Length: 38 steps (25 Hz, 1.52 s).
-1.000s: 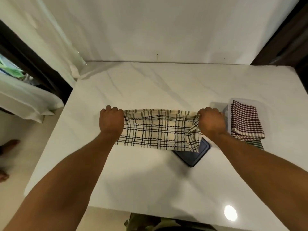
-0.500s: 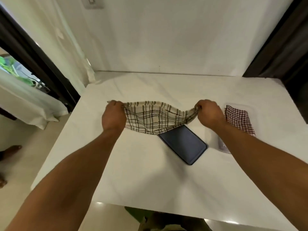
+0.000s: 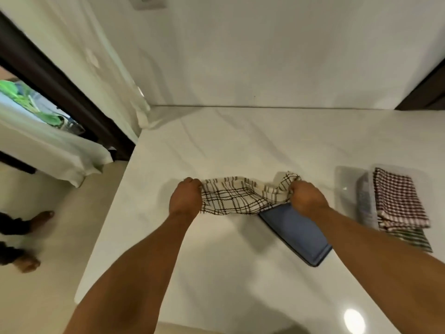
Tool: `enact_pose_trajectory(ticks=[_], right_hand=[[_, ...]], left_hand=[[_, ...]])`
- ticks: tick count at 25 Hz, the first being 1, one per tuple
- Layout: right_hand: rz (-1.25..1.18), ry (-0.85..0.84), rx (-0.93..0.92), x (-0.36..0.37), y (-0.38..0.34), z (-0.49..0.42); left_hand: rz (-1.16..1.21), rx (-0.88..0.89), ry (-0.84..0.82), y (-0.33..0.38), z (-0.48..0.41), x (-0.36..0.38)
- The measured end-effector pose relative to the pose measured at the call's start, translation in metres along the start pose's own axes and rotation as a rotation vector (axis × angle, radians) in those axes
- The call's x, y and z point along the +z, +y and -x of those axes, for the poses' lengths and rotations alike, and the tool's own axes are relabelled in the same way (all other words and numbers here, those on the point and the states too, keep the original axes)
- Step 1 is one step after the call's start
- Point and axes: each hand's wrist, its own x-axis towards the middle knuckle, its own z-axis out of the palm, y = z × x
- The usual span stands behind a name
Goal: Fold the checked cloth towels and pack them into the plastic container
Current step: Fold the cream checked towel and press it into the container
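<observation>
While we hold the cream towel (image 3: 236, 201) with black checks by its two ends, it sags in a loose fold between our fists, and its lower edge touches the white table (image 3: 216, 273). Our left hand (image 3: 185, 201) is curled tight round the left end, knuckles up. Our right hand (image 3: 305, 198) bunches the right end, with a tuft of cloth sticking up past the thumb. Just under the right-hand grip, and running back toward us from it, a blue lid (image 3: 296, 235) lies flat on the table, its far corner tucked beneath the towel's edge. Out beyond the right hand, apart from it, sits the clear plastic container (image 3: 366, 201). A folded red-checked towel (image 3: 397, 198) lies on top there, and under it a darker striped towel (image 3: 414, 237) pokes out on the side nearest us; we cannot tell how deep either sits within the walls.
</observation>
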Motion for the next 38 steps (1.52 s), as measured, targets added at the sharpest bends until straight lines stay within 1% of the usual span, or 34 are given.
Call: enact_pose_trajectory(ticks=[2, 6, 8, 10, 11, 12, 13, 14, 15, 17, 19, 21, 24, 25, 28, 30, 31, 33, 35, 38], right_hand=[[-0.024, 0.047, 0.007, -0.002, 0.018, 0.0], [-0.027, -0.011, 0.015, -0.012, 0.056, 0.009], [-0.043, -0.069, 0.026, -0.009, 0.072, 0.011], [0.003, -0.113, -0.024, -0.012, 0.076, 0.014], [-0.009, -0.04, -0.061, -0.019, 0.075, 0.014], [-0.059, 0.105, -0.073, -0.028, 0.073, 0.015], [-0.121, 0.268, -0.064, -0.038, 0.072, 0.017], [-0.149, 0.376, -0.066, -0.049, 0.072, 0.021], [-0.109, 0.39, -0.086, -0.059, 0.071, 0.022], [-0.01, 0.331, -0.15, -0.076, 0.072, 0.03], [-0.075, 0.434, -0.159, -0.094, 0.075, 0.042], [-0.117, 0.534, -0.158, -0.107, 0.075, 0.053], [-0.143, 0.569, -0.182, -0.123, 0.072, 0.064], [-0.168, 0.606, -0.194, -0.128, 0.07, 0.07], [-0.305, 0.786, -0.221, -0.138, 0.058, 0.088], [-0.321, 0.886, -0.284, -0.125, 0.054, 0.11], [-0.293, 0.904, -0.319, -0.109, 0.057, 0.122], [-0.189, 0.853, -0.35, -0.063, 0.074, 0.147], [-0.077, 0.703, -0.305, -0.012, 0.097, 0.167], [0.025, 0.39, -0.138, 0.042, 0.117, 0.184]], left_hand=[[0.013, 0.036, -0.055, -0.003, -0.018, 0.01], [-0.016, 0.076, -0.103, 0.019, -0.028, 0.026], [-0.03, 0.087, -0.144, 0.03, -0.029, 0.034], [-0.081, 0.097, -0.187, 0.038, -0.029, 0.035], [-0.094, 0.106, -0.188, 0.041, -0.028, 0.033], [-0.092, 0.105, -0.166, 0.043, -0.027, 0.029], [-0.066, 0.09, -0.108, 0.046, -0.025, 0.022], [-0.031, 0.07, -0.035, 0.048, -0.023, 0.013], [-0.001, 0.056, 0.031, 0.05, -0.024, 0.004], [0.026, 0.063, 0.129, 0.055, -0.017, -0.017], [0.067, 0.08, 0.231, 0.06, -0.004, -0.037], [0.103, 0.086, 0.292, 0.064, 0.01, -0.054], [0.113, 0.09, 0.361, 0.068, 0.024, -0.073], [0.103, 0.108, 0.386, 0.069, 0.03, -0.078], [0.192, 0.138, 0.492, 0.073, 0.048, -0.09], [0.208, 0.17, 0.523, 0.068, 0.067, -0.086], [0.189, 0.202, 0.51, 0.059, 0.076, -0.078], [0.093, 0.272, 0.415, 0.032, 0.1, -0.053], [-0.039, 0.348, 0.245, 0.001, 0.123, -0.019], [-0.184, 0.417, -0.075, -0.028, 0.146, 0.022]])
